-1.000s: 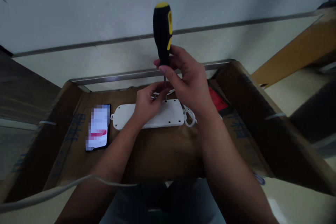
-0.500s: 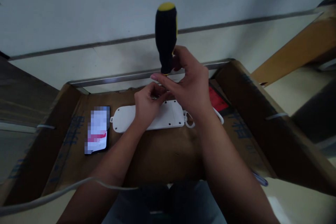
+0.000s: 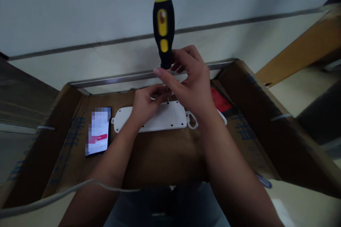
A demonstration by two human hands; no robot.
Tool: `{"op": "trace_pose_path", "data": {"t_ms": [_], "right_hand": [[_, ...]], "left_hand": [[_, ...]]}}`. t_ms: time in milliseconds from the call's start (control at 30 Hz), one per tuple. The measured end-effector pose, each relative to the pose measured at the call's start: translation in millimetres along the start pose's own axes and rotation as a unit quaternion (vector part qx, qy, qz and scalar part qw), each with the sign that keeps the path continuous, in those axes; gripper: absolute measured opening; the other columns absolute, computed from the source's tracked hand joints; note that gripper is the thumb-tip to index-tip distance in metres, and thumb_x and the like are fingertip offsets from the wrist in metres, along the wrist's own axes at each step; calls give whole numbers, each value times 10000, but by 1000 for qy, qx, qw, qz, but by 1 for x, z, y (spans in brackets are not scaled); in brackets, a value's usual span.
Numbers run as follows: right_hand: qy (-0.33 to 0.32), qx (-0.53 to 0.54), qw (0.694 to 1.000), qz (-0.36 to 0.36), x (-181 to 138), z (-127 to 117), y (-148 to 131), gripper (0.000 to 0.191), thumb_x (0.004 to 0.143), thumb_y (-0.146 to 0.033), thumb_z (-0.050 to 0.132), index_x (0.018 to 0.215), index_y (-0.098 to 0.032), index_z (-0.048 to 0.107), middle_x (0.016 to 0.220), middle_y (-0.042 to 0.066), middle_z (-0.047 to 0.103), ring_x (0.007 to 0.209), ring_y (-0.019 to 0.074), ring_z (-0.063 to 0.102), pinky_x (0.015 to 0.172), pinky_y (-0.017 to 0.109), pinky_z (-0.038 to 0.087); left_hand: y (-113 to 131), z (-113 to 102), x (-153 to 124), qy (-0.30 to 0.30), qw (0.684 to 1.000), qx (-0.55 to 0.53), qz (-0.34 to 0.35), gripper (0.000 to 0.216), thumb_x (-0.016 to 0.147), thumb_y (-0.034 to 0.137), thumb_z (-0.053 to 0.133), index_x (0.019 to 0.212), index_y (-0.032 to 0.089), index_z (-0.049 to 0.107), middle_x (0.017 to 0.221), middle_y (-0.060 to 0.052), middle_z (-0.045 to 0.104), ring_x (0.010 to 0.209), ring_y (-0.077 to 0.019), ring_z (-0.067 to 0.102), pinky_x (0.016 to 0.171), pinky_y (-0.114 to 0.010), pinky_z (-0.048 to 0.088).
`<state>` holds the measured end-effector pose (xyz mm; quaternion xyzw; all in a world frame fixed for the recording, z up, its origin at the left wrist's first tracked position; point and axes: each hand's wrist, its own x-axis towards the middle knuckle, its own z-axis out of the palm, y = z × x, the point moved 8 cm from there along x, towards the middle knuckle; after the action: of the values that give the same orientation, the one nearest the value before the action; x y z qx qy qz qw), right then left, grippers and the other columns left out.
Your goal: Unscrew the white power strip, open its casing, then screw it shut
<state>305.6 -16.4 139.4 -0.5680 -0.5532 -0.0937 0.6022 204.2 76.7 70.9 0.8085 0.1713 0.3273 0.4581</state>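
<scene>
1. Screwdriver (image 3: 163, 30): black and yellow handle, standing upright over the far edge of the power strip. My right hand (image 3: 192, 83) pinches the handle's lower end between fingertips and thumb. Rigid and probably light; the rubbery-looking grip should not slip. Low on the handle seems best for fine turning, the fat middle for force.
2. Power strip (image 3: 160, 117): white, lying back-up on the flattened cardboard (image 3: 160, 156), screw holes showing. My left hand (image 3: 145, 104) rests on it, fingers curled near the tip, holding it down; whether they pinch anything small I cannot tell. Hard plastic shell, likely light and apt to slide, so pressing down suits it.
3. Cord (image 3: 192, 122): white, looped at the strip's right end; limp.
4. Phone (image 3: 98, 131): flat on the cardboard, just left of the strip, untouched.
</scene>
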Motion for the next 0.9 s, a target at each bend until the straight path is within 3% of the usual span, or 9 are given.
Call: {"op": "trace_pose_path", "data": {"t_ms": [100, 200, 300, 400, 567, 633, 733, 900], "right_hand": [[6, 13, 1000, -5, -1, -1, -2, 268, 922, -417, 706, 1133, -255, 673, 1014, 38, 673, 878, 149, 634, 852, 329, 590], [-18, 27, 999, -9, -2, 3, -2, 253, 977, -360, 618, 1207, -256, 637, 1090, 34, 720, 970, 161, 676, 942, 344, 584], [-53, 59, 997, 3, -3, 7, -2, 378, 1029, -332, 506, 1400, -262, 508, 1217, 42, 723, 1109, 167, 685, 1041, 362, 553], [-64, 81, 995, 14, -3, 8, -2, 419, 1034, -322, 488, 1448, -266, 452, 1241, 43, 717, 1153, 164, 678, 1061, 363, 542], [-25, 21, 999, 23, 1, 1, 0, 405, 909, -386, 715, 1276, -252, 608, 1187, 61, 683, 1035, 180, 663, 914, 343, 583], [-13, 18, 1000, 18, 2, 0, 1, 336, 905, -360, 717, 1211, -244, 645, 1110, 52, 694, 964, 171, 661, 864, 336, 582], [-29, 59, 998, 21, 1, 3, 2, 403, 918, -278, 682, 1311, -262, 591, 1089, 11, 730, 971, 155, 688, 896, 333, 574], [-58, 107, 992, 31, -2, 6, -1, 393, 983, -266, 531, 1375, -264, 499, 1212, -3, 734, 1160, 146, 698, 939, 319, 562]], "left_hand": [[-2, -2, -1, 50, 999, 3, -13, 162, 776, 320, 795, 769, 182, 712, 731, -2, 745, 646, -118, 640, 680, -242, 546], [-2, -5, -3, 90, 996, 17, -12, 200, 766, 351, 800, 755, 179, 698, 711, 2, 733, 605, -98, 594, 623, -223, 508], [0, -1, -2, 52, 998, 20, 4, 180, 838, 345, 721, 885, 175, 753, 813, -30, 777, 674, -116, 640, 662, -232, 527], [0, 3, -1, 4, 1000, 3, 12, 207, 886, 321, 673, 991, 180, 781, 942, -58, 807, 796, -146, 703, 740, -254, 559], [-1, 0, -2, 37, 999, 2, 1, 139, 833, 321, 759, 871, 189, 779, 784, -17, 771, 704, -135, 675, 717, -256, 553], [0, -1, -3, 60, 998, 7, -3, 138, 792, 320, 792, 804, 187, 758, 727, -3, 750, 642, -117, 638, 663, -239, 535], [0, -4, -3, 87, 996, 12, -8, 165, 764, 329, 802, 775, 176, 739, 711, -3, 742, 603, -99, 604, 611, -215, 508], [2, 1, -1, 2, 1000, 25, 18, 172, 846, 300, 699, 927, 170, 778, 847, -39, 793, 715, -129, 681, 666, -226, 539]]}}
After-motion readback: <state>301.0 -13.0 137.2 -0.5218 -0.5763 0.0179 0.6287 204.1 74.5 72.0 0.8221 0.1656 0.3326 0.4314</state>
